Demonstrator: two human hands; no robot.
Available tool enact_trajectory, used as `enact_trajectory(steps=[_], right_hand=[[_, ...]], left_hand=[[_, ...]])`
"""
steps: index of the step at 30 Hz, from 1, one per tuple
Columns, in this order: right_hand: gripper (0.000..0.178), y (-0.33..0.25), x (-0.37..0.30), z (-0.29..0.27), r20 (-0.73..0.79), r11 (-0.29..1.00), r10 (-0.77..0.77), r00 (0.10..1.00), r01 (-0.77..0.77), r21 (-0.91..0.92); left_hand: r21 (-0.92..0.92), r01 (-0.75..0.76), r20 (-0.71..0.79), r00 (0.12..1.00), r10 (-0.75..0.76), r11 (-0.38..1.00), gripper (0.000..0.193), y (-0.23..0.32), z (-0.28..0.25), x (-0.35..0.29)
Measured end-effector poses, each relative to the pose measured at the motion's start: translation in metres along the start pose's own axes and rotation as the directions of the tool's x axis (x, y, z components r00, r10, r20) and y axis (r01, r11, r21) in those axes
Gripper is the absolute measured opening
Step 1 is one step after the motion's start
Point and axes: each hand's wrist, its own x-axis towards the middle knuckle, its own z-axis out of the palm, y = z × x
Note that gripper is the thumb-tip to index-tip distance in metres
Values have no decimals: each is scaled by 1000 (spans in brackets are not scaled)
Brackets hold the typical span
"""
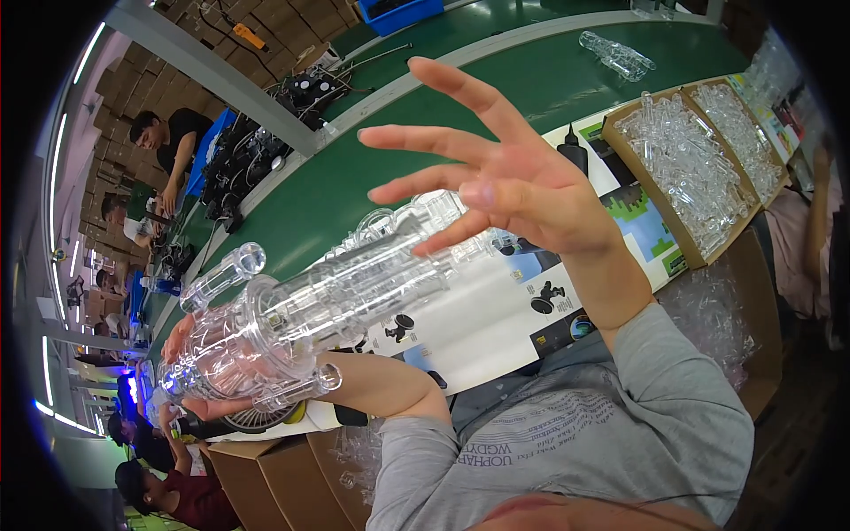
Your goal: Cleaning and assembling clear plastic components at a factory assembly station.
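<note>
In the head view, the clear plastic tube assembly (341, 292) is in the person's left hand (232, 358), whose grip is closed around the wider, lower-left end; the fingers show through the plastic. The assembly's long axis slants from that grip up and to the right, so its narrower end points toward the right hand (540, 181). The left hand is the nearer one, in contact with the assembly; the right hand is raised above the far end, its grip open and holding nothing, fingers spread toward the left. Its lowest finger overlaps the tube's upper end in the view, and whether they touch cannot be told. The assembly is held over the green table (297, 212) and a white printed sheet (478, 341). It looks colourless and glossy, with bright reflections, a round collar near the grip, and a short clear tube jutting on either side; how these are joined is unclear. To the right, an open carton (648, 211) holds many small clear pieces.
</note>
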Motion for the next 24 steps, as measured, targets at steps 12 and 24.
enact_trajectory(steps=[12, 24], right_hand=[[65, 5, 7, -13, -79, 843, -295, 952, 220, -491], [6, -4, -5, -13, -149, 430, -460, 875, 73, -900]], left_hand=[[-150, 106, 202, 977, -74, 983, 53, 5, -25, 15], [-358, 262, 130, 965, -230, 897, 48, -11, 14, -10]])
